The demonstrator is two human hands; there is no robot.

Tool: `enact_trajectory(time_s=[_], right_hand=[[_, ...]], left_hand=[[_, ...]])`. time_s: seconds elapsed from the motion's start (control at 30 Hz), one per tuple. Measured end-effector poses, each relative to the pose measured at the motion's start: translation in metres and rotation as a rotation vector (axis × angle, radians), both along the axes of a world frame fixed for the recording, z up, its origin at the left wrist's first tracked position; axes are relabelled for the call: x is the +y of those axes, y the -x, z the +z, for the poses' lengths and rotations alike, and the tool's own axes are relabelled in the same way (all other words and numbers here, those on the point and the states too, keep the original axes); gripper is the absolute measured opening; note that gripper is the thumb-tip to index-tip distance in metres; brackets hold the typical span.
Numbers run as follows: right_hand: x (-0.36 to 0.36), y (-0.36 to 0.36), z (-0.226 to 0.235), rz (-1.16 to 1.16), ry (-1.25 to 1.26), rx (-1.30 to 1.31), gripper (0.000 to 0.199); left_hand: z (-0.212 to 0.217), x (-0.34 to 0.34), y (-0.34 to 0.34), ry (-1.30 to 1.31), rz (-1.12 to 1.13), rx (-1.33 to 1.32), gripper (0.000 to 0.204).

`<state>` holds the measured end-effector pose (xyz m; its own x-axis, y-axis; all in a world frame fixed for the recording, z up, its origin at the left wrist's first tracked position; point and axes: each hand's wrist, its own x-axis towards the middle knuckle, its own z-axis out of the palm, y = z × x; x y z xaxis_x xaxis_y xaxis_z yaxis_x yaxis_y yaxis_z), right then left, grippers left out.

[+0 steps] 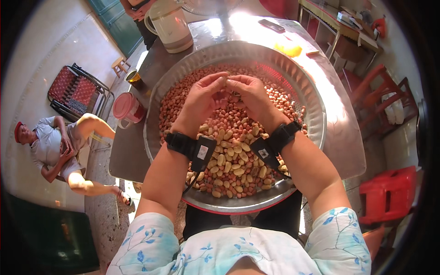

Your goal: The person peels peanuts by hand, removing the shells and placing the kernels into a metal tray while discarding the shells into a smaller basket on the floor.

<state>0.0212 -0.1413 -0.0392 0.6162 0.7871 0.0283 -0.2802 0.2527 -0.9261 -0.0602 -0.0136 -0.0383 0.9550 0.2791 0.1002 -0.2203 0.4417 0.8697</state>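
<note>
A grey tabletop (341, 153) carries a wide metal tray (314, 107) overhanging its near edge. A pale pitcher (172, 27) stands by the far left corner. Above the tray, the left hand (200, 100) and right hand (256, 97) meet at the fingertips; whether they pinch anything, I cannot tell. Unshelled peanuts (238, 160) heap toward the tray's near edge, reddish kernels (179, 91) toward its far edge.

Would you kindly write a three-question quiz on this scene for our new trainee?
1. True or false: the left hand and right hand are held far apart.
2. Which stands on the table, left of the tray: A) a phone, B) a mug with a red lid, C) a red chair?
3. Do most unshelled peanuts lie on the tray's near side or far side?

Key: 1. False; 2. B; 3. Near side.
</note>
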Motion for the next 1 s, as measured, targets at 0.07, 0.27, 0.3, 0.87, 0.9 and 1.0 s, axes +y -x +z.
enact_trajectory(time_s=[0.07, 0.27, 0.3, 0.87, 0.9, 1.0], right_hand=[[0.0, 0.0, -0.002, -0.007, -0.058, 0.058, 0.019], [0.004, -0.002, -0.008, 0.078, -0.044, 0.036, 0.017], [0.005, 0.003, -0.003, 0.109, -0.05, 0.063, 0.017], [0.008, 0.013, -0.006, -0.265, -0.024, -0.281, 0.012], [0.012, 0.016, -0.007, -0.277, -0.015, -0.371, 0.013], [0.019, 0.025, -0.011, -0.341, -0.041, -0.442, 0.015]], left_hand=[[0.002, -0.003, 0.001, -0.048, -0.022, 0.108, 0.02], [-0.002, -0.015, -0.002, -0.373, 0.198, 0.075, 0.021], [-0.003, -0.016, -0.001, -0.422, 0.237, 0.053, 0.023], [0.002, -0.047, -0.009, -0.179, 0.311, 0.044, 0.022], [-0.001, -0.045, -0.006, -0.164, 0.357, 0.031, 0.022], [0.005, -0.043, 0.0, -0.022, 0.324, 0.126, 0.022]])
